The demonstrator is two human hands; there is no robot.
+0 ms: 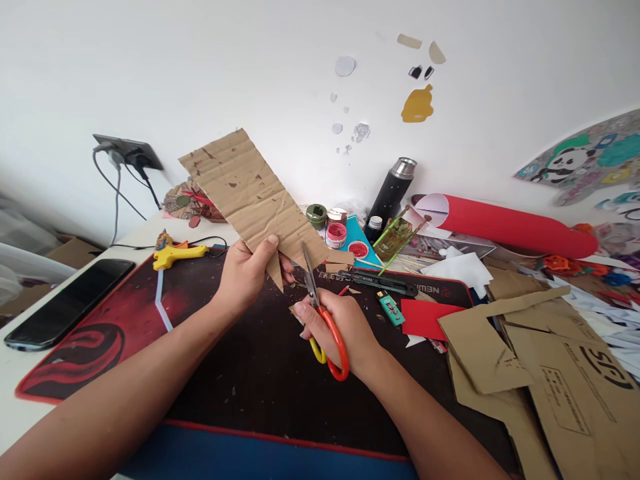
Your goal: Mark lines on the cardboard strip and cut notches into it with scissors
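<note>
My left hand (256, 267) grips a flat piece of brown cardboard (250, 187) near its lower edge, thumb on top. The cardboard is tilted above the mat, creased and flecked with dark marks, with a pointed flap at its lower end. In my right hand (337, 327) is a pair of scissors (336, 343) with red and yellow handles. Their blades reach up to the cardboard's lower right part, one blade lying across its face. How far the blades are parted is hard to make out.
Left of the mat (280, 400) lie a phone (70, 303) and a yellow glue gun (180, 253). Paint jars (336, 233), a black flask (393, 190) and a utility knife (383, 282) sit behind my hands. Cardboard scraps (565, 373) pile up at right beside red paper (427, 319).
</note>
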